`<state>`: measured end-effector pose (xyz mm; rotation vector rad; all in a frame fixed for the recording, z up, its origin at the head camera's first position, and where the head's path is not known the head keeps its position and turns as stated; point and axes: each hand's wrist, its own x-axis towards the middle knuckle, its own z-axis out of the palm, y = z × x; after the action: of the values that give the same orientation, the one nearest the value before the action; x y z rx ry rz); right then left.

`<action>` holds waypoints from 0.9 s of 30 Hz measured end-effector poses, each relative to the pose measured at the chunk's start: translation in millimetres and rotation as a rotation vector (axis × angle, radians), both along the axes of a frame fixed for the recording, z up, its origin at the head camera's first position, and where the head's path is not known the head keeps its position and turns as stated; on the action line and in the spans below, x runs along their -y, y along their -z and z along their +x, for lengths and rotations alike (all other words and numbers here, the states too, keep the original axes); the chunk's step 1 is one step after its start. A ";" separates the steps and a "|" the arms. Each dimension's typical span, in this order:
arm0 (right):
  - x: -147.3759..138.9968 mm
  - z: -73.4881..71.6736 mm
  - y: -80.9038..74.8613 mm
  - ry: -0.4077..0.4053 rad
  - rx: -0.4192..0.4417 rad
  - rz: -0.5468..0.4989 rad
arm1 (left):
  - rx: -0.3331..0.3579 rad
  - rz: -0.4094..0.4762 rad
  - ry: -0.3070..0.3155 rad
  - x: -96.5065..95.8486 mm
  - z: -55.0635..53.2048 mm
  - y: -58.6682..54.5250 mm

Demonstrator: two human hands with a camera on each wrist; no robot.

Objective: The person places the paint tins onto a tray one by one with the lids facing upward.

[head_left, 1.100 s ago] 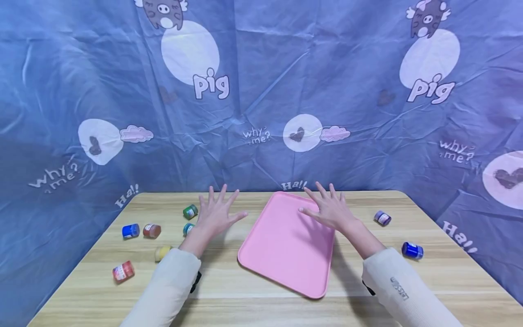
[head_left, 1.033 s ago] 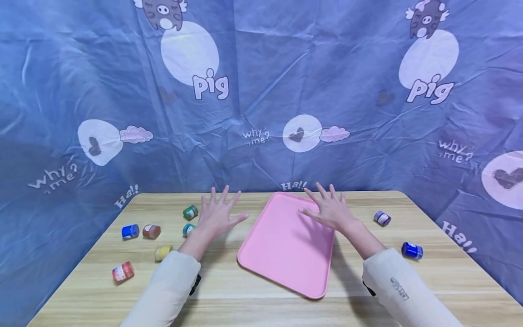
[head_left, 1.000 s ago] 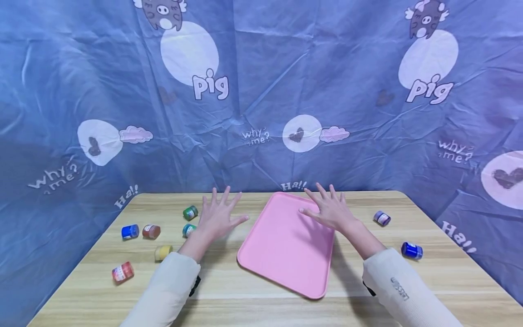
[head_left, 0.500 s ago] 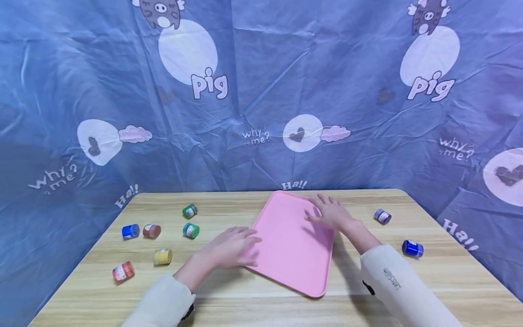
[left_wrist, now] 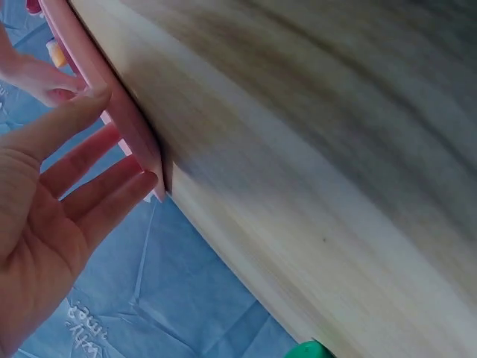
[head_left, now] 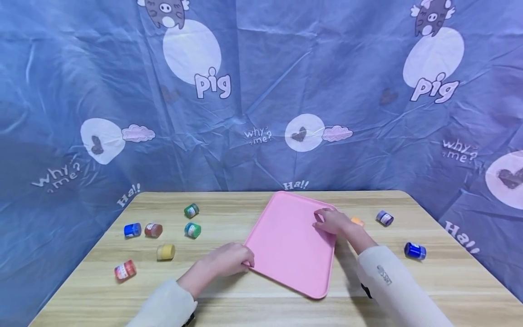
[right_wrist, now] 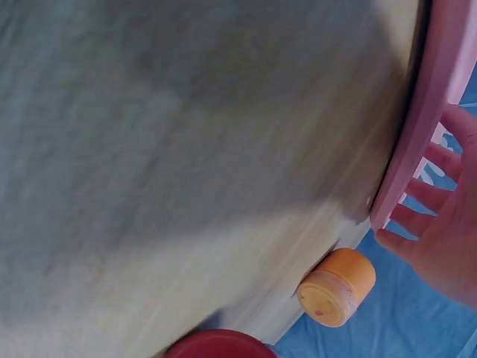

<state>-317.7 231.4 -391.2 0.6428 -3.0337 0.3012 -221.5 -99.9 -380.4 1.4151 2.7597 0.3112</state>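
A pink rectangular tray (head_left: 290, 245) lies slantwise on the wooden table. Its near left corner is gripped by my left hand (head_left: 230, 260), whose fingers curl at the rim. In the left wrist view, that thumb (left_wrist: 89, 101) and the fingertips meet the tray's outer wall. Over the far right part of the tray, my right hand (head_left: 332, 222) bends its fingers at the edge. The right wrist view has its fingertips (right_wrist: 399, 242) against the tray wall. Just beyond this hand an orange paint jar (right_wrist: 337, 287) lies on its side, partly covered by the wrist in the head view.
Left of the tray lie several small paint jars: red (head_left: 125, 270), yellow (head_left: 165, 252), blue (head_left: 132, 230), brown (head_left: 153, 230) and two green ones (head_left: 192, 230). On the right lie a purple jar (head_left: 385, 218) and a dark blue jar (head_left: 415, 250). A blue printed cloth (head_left: 261, 91) hangs behind the table.
Both hands were spread in the air. The left has come down and nearer to the tray's near left corner; the right has lowered to its right edge. Fingers have curled, and the orange jar shows.
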 end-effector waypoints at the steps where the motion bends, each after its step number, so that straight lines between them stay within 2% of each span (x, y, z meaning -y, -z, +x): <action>1: -0.6 0.4 1.1 0.004 0.001 -0.004 | -0.003 0.013 -0.010 -0.2 -0.1 0.4; 5: -1.1 2.4 3.5 0.004 -0.012 -0.002 | 0.005 0.060 -0.050 0.7 -1.4 0.2; 10: 1.0 6.2 1.6 0.011 0.003 0.015 | 0.042 0.087 -0.069 4.8 -7.3 -2.2; 17: 1.4 13.8 -2.6 0.012 0.003 0.066 | 0.136 0.080 -0.086 5.9 -15.7 -3.9; 27: -0.4 24.0 -6.8 -0.008 0.017 0.120 | 0.146 0.051 -0.089 7.7 -15.8 -7.2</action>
<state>-293.7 231.8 -384.4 0.6624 -3.0855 0.1255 -237.2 -107.5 -373.3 1.2279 2.7182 0.4709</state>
